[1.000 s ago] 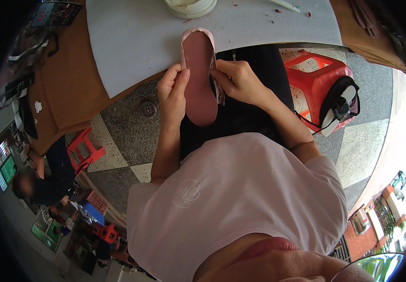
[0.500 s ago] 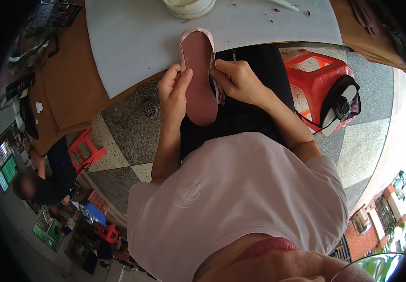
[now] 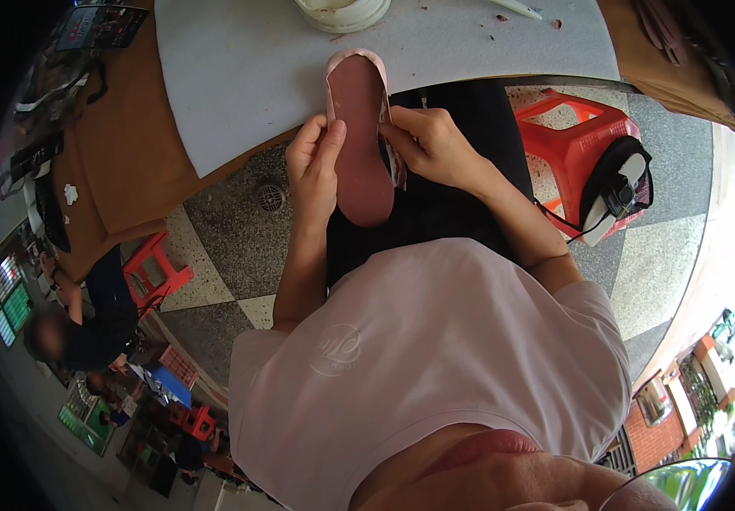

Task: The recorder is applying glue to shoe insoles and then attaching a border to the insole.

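Left hand (image 3: 314,166) clasps the shoe (image 3: 360,136) sole-up along its near edge, steadying it just off the table (image 3: 240,77). Right hand (image 3: 431,145) pinches the shoe's far rim, likely pressing it down.

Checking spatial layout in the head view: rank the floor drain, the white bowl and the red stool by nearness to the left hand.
From the left hand:
1. Floor drain, just beside it on the person's left.
2. White bowl, ahead on the table.
3. Red stool, far across on the right.
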A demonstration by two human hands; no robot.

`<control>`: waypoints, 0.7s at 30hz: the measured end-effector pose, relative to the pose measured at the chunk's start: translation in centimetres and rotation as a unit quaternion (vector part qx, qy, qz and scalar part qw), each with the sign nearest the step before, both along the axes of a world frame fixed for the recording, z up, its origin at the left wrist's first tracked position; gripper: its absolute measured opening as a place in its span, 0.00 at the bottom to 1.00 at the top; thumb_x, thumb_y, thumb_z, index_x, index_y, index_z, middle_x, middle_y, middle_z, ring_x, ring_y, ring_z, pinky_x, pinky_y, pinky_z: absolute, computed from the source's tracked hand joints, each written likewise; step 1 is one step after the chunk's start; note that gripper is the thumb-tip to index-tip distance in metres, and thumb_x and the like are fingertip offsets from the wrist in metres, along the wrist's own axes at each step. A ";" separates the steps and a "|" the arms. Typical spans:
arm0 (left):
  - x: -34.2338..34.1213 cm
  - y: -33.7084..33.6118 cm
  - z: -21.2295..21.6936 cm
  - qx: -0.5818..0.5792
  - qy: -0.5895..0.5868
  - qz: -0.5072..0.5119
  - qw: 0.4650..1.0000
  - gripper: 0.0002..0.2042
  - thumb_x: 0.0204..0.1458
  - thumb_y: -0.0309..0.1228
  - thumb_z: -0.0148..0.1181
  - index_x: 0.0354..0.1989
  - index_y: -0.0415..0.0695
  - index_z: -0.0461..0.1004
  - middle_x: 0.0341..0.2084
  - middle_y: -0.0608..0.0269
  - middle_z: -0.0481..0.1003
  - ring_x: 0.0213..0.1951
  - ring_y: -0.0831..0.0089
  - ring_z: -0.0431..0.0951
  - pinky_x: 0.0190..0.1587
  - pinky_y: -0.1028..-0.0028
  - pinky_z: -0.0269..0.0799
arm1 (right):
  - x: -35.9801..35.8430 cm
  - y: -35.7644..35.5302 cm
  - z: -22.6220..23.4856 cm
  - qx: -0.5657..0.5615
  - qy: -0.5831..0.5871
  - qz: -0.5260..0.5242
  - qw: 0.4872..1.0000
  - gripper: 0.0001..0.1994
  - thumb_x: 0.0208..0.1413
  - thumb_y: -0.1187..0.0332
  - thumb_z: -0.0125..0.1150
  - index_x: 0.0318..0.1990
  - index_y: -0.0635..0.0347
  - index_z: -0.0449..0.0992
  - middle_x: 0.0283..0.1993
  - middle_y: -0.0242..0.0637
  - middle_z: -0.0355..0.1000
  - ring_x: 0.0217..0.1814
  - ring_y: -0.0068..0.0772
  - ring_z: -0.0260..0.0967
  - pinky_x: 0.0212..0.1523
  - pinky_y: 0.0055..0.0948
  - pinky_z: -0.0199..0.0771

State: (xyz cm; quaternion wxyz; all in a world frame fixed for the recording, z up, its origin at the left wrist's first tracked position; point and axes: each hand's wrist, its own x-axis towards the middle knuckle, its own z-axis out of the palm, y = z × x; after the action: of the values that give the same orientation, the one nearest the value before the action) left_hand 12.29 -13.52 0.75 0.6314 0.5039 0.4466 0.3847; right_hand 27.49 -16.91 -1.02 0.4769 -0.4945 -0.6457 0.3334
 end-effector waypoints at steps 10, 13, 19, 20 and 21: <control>-0.2 0.1 -0.6 0.025 0.029 0.003 0.999 0.08 0.51 0.29 0.46 0.25 0.38 0.67 0.17 0.76 0.62 0.22 0.89 0.56 0.24 0.87 0.52 | -0.1 0.0 0.0 0.003 0.010 -0.005 1.000 0.08 0.44 0.78 0.51 0.18 0.65 0.60 0.12 0.43 0.56 0.13 0.40 0.56 0.14 0.29 0.55; -0.2 0.1 -0.6 0.025 0.025 0.004 0.999 0.08 0.51 0.29 0.46 0.24 0.38 0.67 0.16 0.77 0.61 0.22 0.89 0.55 0.24 0.87 0.51 | 0.0 0.0 0.1 0.000 0.011 -0.003 1.000 0.08 0.44 0.78 0.51 0.18 0.65 0.60 0.12 0.43 0.56 0.13 0.40 0.56 0.14 0.29 0.55; -0.3 0.1 -0.4 0.035 0.031 0.003 0.999 0.07 0.50 0.28 0.46 0.26 0.38 0.68 0.17 0.77 0.61 0.22 0.89 0.55 0.24 0.87 0.51 | 0.2 -0.1 0.3 -0.018 -0.011 0.010 1.000 0.06 0.44 0.76 0.51 0.20 0.65 0.62 0.14 0.44 0.60 0.16 0.44 0.60 0.17 0.33 0.58; -0.3 0.0 -0.3 0.027 0.031 -0.005 0.999 0.06 0.50 0.27 0.46 0.27 0.38 0.68 0.18 0.76 0.62 0.22 0.89 0.56 0.24 0.87 0.52 | 0.1 -0.2 0.3 -0.019 -0.011 0.010 1.000 0.06 0.44 0.76 0.51 0.20 0.65 0.62 0.14 0.44 0.60 0.16 0.44 0.60 0.17 0.33 0.58; -0.4 0.0 -0.1 0.019 0.030 -0.012 0.999 0.06 0.50 0.27 0.46 0.28 0.38 0.68 0.18 0.76 0.62 0.22 0.89 0.56 0.24 0.87 0.52 | 0.1 -0.2 0.3 -0.020 -0.011 0.008 1.000 0.06 0.44 0.76 0.51 0.20 0.65 0.62 0.14 0.44 0.60 0.16 0.44 0.60 0.17 0.33 0.58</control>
State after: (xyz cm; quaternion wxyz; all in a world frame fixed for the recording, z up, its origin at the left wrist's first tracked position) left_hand 11.92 -13.56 0.62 0.6126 0.5324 0.4523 0.3698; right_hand 27.61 -17.12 -0.73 0.4572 -0.5019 -0.6483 0.3446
